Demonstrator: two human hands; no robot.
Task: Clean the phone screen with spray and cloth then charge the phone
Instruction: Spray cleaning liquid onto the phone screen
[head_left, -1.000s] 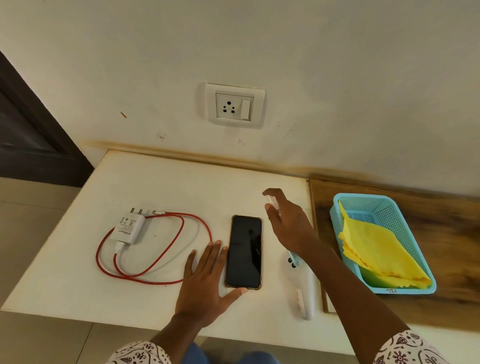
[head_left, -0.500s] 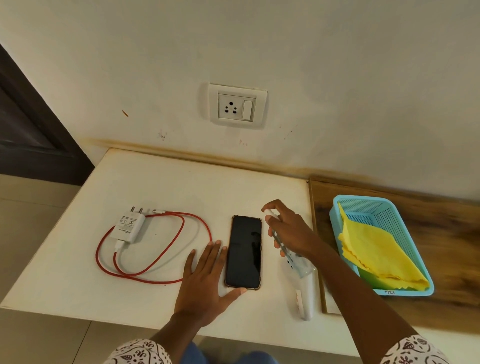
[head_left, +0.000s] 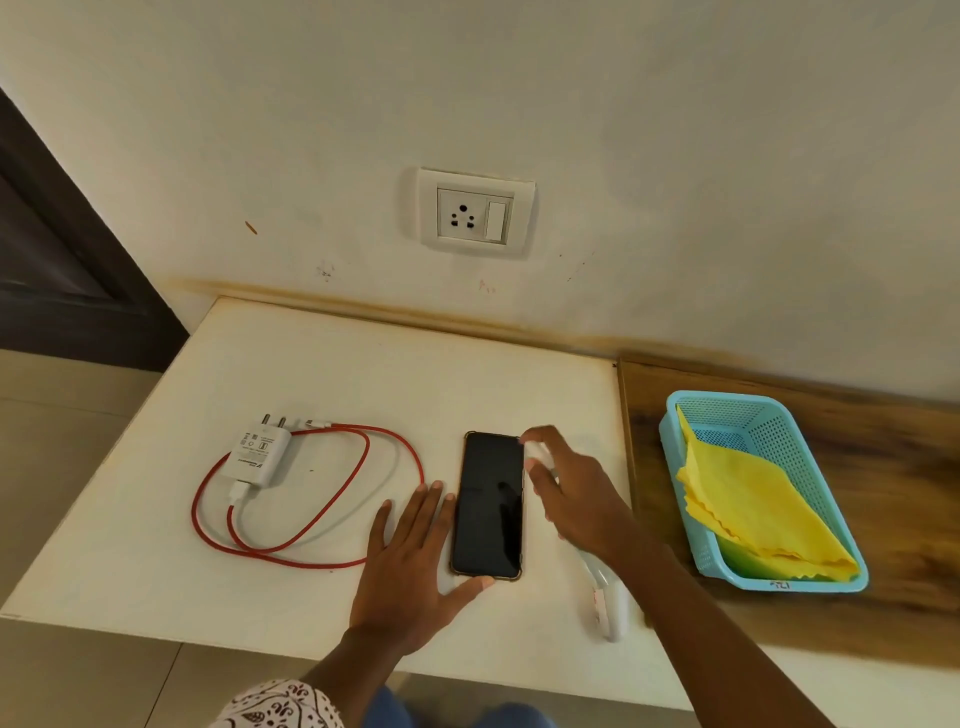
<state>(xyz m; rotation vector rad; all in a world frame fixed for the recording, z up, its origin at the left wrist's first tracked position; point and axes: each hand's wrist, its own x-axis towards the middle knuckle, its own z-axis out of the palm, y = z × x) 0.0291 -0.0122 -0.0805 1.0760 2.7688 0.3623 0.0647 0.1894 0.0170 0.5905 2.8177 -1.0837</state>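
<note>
Black and glossy, the phone (head_left: 488, 505) lies face up near the centre of the frame on the white worktop (head_left: 322, 374), its long side running away from the viewer. The left hand (head_left: 415, 564) lies flat and spread on the worktop along the phone's left edge, thumb hooked under its near end; this grip is released, holding nothing. The right hand (head_left: 574, 501), just right of the phone, has its grip clenched around a small clear spray bottle (head_left: 540, 462), forefinger on the white nozzle at the phone's upper right corner; the bottle's base shows below the wrist. A white cap-like piece (head_left: 613, 608) lies near the worktop's front edge, lower right of the phone. Left of centre sits a white charger (head_left: 260, 453) with its red cable (head_left: 322, 499) looped around. At the right of the frame, a yellow cloth (head_left: 753, 509) lies in a blue basket (head_left: 727, 410) on a wooden surface (head_left: 893, 467). A wall socket (head_left: 474, 213) is in the upper centre.
</note>
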